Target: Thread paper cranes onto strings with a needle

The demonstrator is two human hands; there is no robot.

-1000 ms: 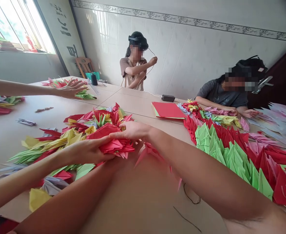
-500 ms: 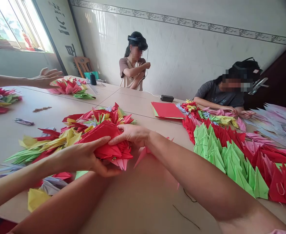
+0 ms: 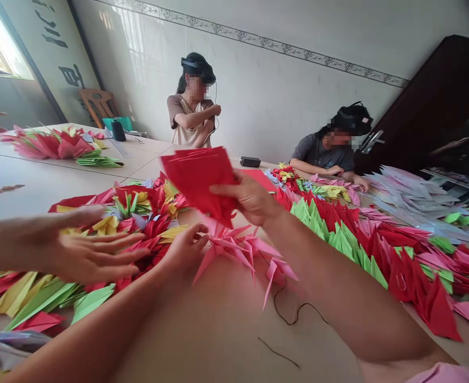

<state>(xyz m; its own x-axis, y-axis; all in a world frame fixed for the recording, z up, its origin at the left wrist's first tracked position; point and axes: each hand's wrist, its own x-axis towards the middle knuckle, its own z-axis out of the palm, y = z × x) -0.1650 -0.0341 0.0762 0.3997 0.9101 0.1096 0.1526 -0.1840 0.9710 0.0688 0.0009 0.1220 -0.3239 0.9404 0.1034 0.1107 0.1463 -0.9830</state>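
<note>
My right hand [image 3: 254, 198] grips a stack of red folded paper pieces [image 3: 200, 181], raised above the table. My left hand [image 3: 187, 243] is below it with thumb and fingers pinched together; what is between the fingertips is too small to make out. Close to those fingertips lie pink folded paper pieces [image 3: 234, 250], strung on a dark thread [image 3: 294, 322] that trails over the table. From the left a co-worker's open hand [image 3: 98, 250], blurred, reaches over a colourful pile of folded paper [image 3: 138, 205] beside my left forearm.
Rows of red and green folded paper [image 3: 346, 239] lie along the right. Behind them are whitish sheets [image 3: 413, 191]. A loose thread piece [image 3: 278, 352] lies in front. Two people sit across the table [image 3: 218, 340]. A black box [image 3: 250, 161] stands at its far edge.
The red paper stack has gone up in my right hand, and the co-worker's hand has let go of it and drawn back left. My left hand now shows beside the pink pieces. The view has turned right.
</note>
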